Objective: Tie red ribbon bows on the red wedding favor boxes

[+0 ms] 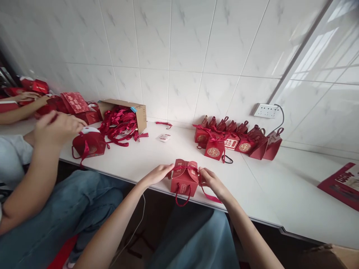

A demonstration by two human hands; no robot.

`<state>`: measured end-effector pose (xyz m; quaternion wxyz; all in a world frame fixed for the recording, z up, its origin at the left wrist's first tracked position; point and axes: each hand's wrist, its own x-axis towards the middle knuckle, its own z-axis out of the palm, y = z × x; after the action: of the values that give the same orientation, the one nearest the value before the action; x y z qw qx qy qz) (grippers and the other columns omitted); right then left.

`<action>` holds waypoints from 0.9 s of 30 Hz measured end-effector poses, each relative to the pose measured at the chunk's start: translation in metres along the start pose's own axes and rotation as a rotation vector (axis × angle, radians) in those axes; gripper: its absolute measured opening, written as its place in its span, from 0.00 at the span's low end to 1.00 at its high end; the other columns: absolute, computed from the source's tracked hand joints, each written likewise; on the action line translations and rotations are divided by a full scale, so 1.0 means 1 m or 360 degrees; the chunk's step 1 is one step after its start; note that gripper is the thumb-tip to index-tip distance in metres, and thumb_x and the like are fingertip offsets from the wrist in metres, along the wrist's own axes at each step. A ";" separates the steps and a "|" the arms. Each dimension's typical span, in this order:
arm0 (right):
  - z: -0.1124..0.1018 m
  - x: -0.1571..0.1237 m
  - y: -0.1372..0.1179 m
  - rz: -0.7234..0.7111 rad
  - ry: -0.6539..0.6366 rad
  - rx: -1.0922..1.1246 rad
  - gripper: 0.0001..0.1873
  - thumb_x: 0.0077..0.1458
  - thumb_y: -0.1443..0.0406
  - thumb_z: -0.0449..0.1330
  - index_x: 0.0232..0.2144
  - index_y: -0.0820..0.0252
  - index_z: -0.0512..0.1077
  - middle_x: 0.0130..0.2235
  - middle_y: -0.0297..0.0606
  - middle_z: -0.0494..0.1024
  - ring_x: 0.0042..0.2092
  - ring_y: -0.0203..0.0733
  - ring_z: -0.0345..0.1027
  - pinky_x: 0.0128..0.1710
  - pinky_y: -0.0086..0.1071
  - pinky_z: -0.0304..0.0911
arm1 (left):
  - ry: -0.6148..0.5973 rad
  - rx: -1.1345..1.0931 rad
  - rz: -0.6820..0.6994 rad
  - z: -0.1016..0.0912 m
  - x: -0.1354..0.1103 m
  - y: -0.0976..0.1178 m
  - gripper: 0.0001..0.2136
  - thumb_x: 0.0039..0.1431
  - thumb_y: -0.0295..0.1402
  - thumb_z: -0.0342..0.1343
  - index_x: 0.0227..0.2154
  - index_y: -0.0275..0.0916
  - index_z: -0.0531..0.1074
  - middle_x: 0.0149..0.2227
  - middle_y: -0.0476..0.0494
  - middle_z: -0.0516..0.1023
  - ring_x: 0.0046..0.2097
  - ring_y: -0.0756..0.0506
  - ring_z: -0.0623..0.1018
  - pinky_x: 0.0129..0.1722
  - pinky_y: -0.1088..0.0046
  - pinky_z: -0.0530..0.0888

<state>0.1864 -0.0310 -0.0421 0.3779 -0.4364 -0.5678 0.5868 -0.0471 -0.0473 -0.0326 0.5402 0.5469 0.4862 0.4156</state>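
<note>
A small red gift box [183,183] with a rope handle stands upright near the front edge of the white table. Across its folded top runs a red ribbon [185,168], crossed at the middle. My left hand [159,174] pinches the ribbon at the box's left side. At the right side my right hand [210,179] pinches the other part, and a loose tail hangs below it onto the table. The rope handle droops over the front of the box.
A cardboard box [142,117] of red ribbons lies on its side at the back. Rows of finished red boxes [213,149] stand back right, below a power strip [266,111]. A co-worker's hand [57,125] is over another red box [94,144] on the left. A red packet [340,183] lies far right.
</note>
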 end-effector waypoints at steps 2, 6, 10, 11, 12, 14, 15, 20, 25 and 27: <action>0.000 0.001 0.000 0.0022 -0.0165 0.0100 0.25 0.49 0.45 0.58 0.24 0.62 0.67 0.23 0.32 0.68 0.27 0.35 0.63 0.33 0.33 0.61 | -0.0176 -0.0002 -0.0035 -0.004 0.002 -0.002 0.18 0.49 0.48 0.58 0.18 0.37 0.68 0.18 0.52 0.66 0.24 0.50 0.67 0.28 0.75 0.65; -0.001 0.008 0.004 0.0001 -0.0352 0.0335 0.24 0.47 0.48 0.62 0.19 0.61 0.61 0.21 0.28 0.61 0.24 0.31 0.55 0.30 0.29 0.56 | -0.0320 -0.0091 -0.0054 -0.007 0.005 -0.009 0.18 0.47 0.49 0.60 0.20 0.37 0.66 0.17 0.54 0.61 0.21 0.53 0.62 0.23 0.76 0.60; -0.002 0.012 0.013 -0.0015 -0.0392 0.0463 0.23 0.47 0.50 0.63 0.19 0.60 0.60 0.20 0.26 0.58 0.24 0.31 0.54 0.29 0.29 0.55 | -0.0284 -0.0236 -0.0006 -0.005 0.010 -0.020 0.20 0.46 0.49 0.60 0.20 0.37 0.63 0.21 0.52 0.63 0.23 0.54 0.62 0.24 0.77 0.60; -0.003 0.013 0.015 -0.0016 -0.0391 0.0480 0.22 0.48 0.50 0.63 0.19 0.59 0.61 0.20 0.26 0.57 0.24 0.31 0.55 0.29 0.29 0.55 | -0.0276 -0.0263 0.0002 -0.005 0.011 -0.023 0.20 0.46 0.49 0.60 0.20 0.38 0.61 0.21 0.52 0.63 0.23 0.54 0.63 0.25 0.77 0.60; -0.004 0.013 0.017 -0.0016 -0.0390 0.0491 0.22 0.48 0.51 0.63 0.20 0.59 0.61 0.20 0.26 0.57 0.24 0.31 0.55 0.29 0.29 0.55 | -0.0272 -0.0282 0.0008 -0.005 0.012 -0.025 0.21 0.46 0.49 0.60 0.20 0.38 0.60 0.20 0.52 0.63 0.23 0.53 0.63 0.24 0.76 0.60; -0.008 0.014 0.020 -0.0010 -0.0384 0.0496 0.20 0.48 0.52 0.63 0.20 0.60 0.63 0.21 0.27 0.60 0.24 0.32 0.56 0.30 0.29 0.56 | -0.0277 -0.0295 0.0015 -0.007 0.015 -0.031 0.21 0.46 0.50 0.60 0.19 0.38 0.59 0.20 0.52 0.63 0.23 0.53 0.64 0.24 0.76 0.61; -0.010 0.014 0.022 -0.0007 -0.0376 0.0493 0.19 0.47 0.53 0.64 0.20 0.60 0.64 0.22 0.28 0.62 0.25 0.32 0.57 0.31 0.29 0.56 | -0.0284 -0.0289 0.0017 -0.009 0.016 -0.034 0.21 0.46 0.50 0.60 0.19 0.38 0.59 0.19 0.52 0.64 0.23 0.52 0.65 0.24 0.75 0.61; -0.019 0.015 0.030 -0.0008 -0.0313 0.0461 0.16 0.44 0.56 0.66 0.18 0.60 0.66 0.22 0.31 0.66 0.27 0.34 0.61 0.33 0.29 0.57 | -0.0296 -0.0184 0.0028 -0.016 0.017 -0.044 0.22 0.46 0.53 0.59 0.19 0.39 0.61 0.19 0.50 0.68 0.23 0.50 0.68 0.26 0.74 0.63; -0.012 0.016 0.037 0.0044 -0.0320 0.0312 0.18 0.44 0.53 0.63 0.19 0.60 0.67 0.22 0.31 0.66 0.26 0.34 0.62 0.31 0.30 0.59 | -0.0324 -0.0033 0.0051 -0.014 0.021 -0.039 0.21 0.46 0.52 0.59 0.19 0.38 0.62 0.21 0.50 0.69 0.25 0.50 0.67 0.27 0.74 0.62; -0.016 0.015 0.034 0.0063 -0.0351 0.0146 0.19 0.44 0.51 0.63 0.19 0.62 0.69 0.23 0.34 0.69 0.26 0.36 0.64 0.30 0.31 0.60 | -0.0351 0.0038 0.0058 -0.012 0.023 -0.037 0.22 0.46 0.53 0.58 0.19 0.38 0.62 0.21 0.50 0.68 0.25 0.50 0.66 0.26 0.74 0.60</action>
<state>0.1982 -0.0138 -0.0768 0.3210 -0.3625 -0.5698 0.6640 -0.0582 -0.0248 -0.0705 0.5762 0.6045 0.4186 0.3569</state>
